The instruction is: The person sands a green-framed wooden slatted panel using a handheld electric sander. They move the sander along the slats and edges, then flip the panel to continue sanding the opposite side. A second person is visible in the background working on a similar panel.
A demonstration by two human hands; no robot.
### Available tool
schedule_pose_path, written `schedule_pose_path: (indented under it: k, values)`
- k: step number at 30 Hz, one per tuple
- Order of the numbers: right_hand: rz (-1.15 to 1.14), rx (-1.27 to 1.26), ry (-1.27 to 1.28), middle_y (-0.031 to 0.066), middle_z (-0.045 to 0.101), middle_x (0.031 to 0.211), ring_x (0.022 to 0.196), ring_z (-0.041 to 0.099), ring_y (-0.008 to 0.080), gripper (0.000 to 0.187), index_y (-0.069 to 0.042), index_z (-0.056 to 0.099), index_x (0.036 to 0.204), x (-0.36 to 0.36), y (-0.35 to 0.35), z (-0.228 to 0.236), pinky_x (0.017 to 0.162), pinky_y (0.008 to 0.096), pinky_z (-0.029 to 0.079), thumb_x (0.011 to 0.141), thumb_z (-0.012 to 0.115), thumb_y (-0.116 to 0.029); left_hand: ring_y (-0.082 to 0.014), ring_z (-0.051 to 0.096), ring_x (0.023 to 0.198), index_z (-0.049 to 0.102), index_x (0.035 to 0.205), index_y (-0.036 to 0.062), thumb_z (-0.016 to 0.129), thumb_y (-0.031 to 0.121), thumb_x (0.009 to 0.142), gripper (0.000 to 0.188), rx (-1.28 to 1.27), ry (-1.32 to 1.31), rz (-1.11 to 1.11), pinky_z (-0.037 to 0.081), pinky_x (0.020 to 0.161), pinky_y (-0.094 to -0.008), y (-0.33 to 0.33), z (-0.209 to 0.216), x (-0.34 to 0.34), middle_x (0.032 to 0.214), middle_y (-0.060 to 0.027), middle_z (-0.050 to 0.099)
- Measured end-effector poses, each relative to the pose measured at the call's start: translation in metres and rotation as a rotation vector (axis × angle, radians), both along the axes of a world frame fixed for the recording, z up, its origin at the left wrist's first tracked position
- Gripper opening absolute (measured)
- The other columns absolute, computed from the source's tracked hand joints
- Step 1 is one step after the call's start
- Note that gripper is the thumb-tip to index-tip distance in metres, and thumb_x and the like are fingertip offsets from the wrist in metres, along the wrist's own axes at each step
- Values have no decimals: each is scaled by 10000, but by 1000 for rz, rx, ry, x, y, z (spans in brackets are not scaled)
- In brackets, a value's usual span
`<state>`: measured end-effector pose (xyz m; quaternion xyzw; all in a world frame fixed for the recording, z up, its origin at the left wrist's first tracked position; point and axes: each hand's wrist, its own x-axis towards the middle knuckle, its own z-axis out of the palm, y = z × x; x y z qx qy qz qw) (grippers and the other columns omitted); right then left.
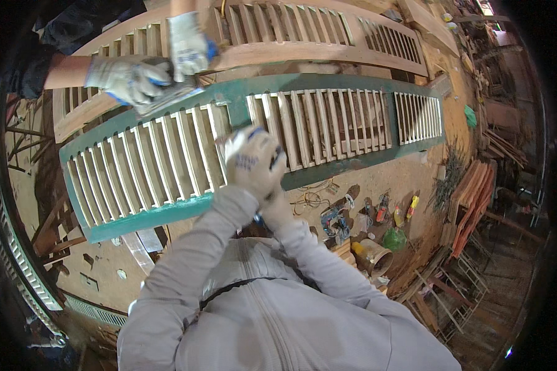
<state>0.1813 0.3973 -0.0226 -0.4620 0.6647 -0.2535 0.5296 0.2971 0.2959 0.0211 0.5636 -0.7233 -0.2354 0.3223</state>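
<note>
A long louvered shutter [235, 111] lies in front of me, its frame painted green and its slats pale bare wood. My left hand [254, 159], in a white work glove, is closed over the middle of the shutter, beside the crossbar. Whatever its fingers may hold is hidden and slightly blurred. My right hand [275, 207] is close behind the left one, at the shutter's near edge. Most of its fingers are hidden behind the left hand and wrist.
Across from me, a co-worker's gloved hands [133, 80] work at the shutter's far edge. Behind lies an unpainted louvered shutter [309, 52]. Below right are a blue power tool [335, 224], a cable [312, 199], a bucket [372, 256] and stacked reddish boards [473, 201].
</note>
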Motion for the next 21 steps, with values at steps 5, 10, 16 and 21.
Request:
schedule_pose_path:
  k: [5,10,16,21]
  values:
    - [-47,-90,-103,215,662,1294,1198,643,293,745,17,461,1421,44,-114,28,1006,374,501,841,828,-272,-395,581,1137,723,1033,57,700,321,843,326,57,-33,75,464,1016,-465,-97,-11,28,1158,-168,672]
    - [60,-78,-77,194,624,1349,1231,612,272,827,17,427,1419,40,-176,-20,1057,368,469,789,885,-262,-406,558,1189,726,1128,70,700,364,840,412,148,-124,212,453,1048,-464,-146,-3,32,1268,-201,624]
    - [-12,-25,-190,189,608,1369,1285,580,276,857,0,381,1478,19,-68,5,1080,369,450,812,863,-244,-435,518,1246,676,1188,92,770,250,802,428,45,212,262,437,1045,-523,-44,-24,8,1375,-214,544]
    - [68,73,-20,263,595,1388,1311,574,411,896,-73,307,1540,-6,15,10,1084,451,462,819,811,-240,-418,481,1331,386,1495,-54,737,234,873,770,258,474,289,367,1140,-512,51,-28,-1,1437,-266,498]
